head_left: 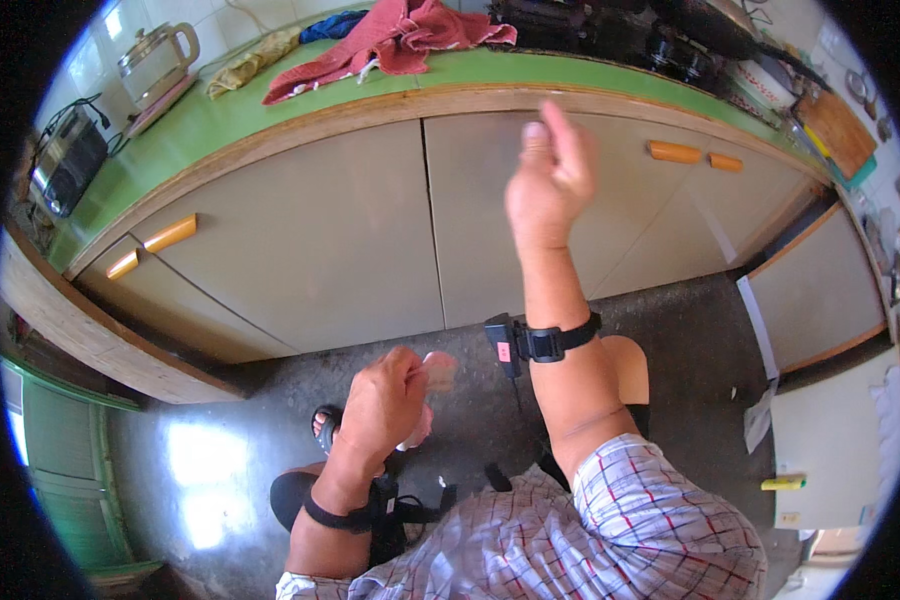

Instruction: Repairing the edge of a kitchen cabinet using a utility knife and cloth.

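My left hand (382,402) is low in the middle, above the floor, with its fingers closed. A small pink and white thing that looks like cloth (417,432) shows below the fist; it is blurred and partly hidden by the hand. Farther forward and to the right, my right hand (550,195) is raised in front of the cabinet doors. Its thumb and fingers point up toward the counter edge, slightly smeared, and nothing shows in them.
A green counter (185,150) bears a crumpled red cloth (390,45), a glass kettle (157,65), a toaster (70,160) and a black stove (590,35). Beneath it are cabinet doors (310,220) with orange handles. A cutting board (838,135) stands at the far right.
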`<move>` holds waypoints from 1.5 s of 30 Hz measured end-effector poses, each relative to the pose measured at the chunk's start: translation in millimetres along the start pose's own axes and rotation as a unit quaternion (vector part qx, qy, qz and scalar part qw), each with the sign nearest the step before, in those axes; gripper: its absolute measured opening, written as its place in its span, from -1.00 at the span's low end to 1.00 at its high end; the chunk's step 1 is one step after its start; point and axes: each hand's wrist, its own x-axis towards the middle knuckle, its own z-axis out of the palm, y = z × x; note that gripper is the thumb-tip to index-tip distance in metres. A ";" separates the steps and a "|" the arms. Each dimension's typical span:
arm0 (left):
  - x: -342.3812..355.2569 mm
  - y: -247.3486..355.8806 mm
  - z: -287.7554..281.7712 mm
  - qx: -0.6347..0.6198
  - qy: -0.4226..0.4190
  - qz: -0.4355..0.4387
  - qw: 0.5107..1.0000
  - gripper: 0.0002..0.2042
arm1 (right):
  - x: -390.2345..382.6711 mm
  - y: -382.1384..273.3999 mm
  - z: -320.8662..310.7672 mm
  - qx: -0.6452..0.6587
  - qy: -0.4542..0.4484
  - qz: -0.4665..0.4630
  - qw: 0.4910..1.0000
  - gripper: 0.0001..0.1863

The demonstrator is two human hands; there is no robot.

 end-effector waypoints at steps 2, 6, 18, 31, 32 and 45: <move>-3.3 -0.5 1.2 0.002 0.003 0.004 1.000 -0.90 | -3.9 2.1 -3.0 -0.010 0.032 0.015 0.999 -0.63; -2.5 0.3 1.2 0.001 -0.010 -0.010 1.000 -0.90 | -6.2 -3.5 -4.1 0.039 -0.063 -0.044 0.996 -0.65; -0.2 2.1 1.3 0.003 -0.013 -0.004 1.000 -0.91 | -12.6 -7.9 2.0 0.012 -0.112 -0.080 0.990 -0.71; -1.1 4.2 1.7 0.014 -0.012 -0.008 1.000 -0.91 | -0.1 14.2 -27.5 -0.010 -0.090 -0.081 0.993 -0.71; -1.8 4.8 2.4 0.015 -0.012 -0.009 1.000 -0.91 | 3.0 15.8 -32.0 -0.009 -0.090 -0.080 0.993 -0.71; 4.7 -0.3 17.7 0.040 -0.029 0.017 0.999 -0.91 | 34.4 52.3 -60.3 0.078 0.017 0.138 0.987 -0.70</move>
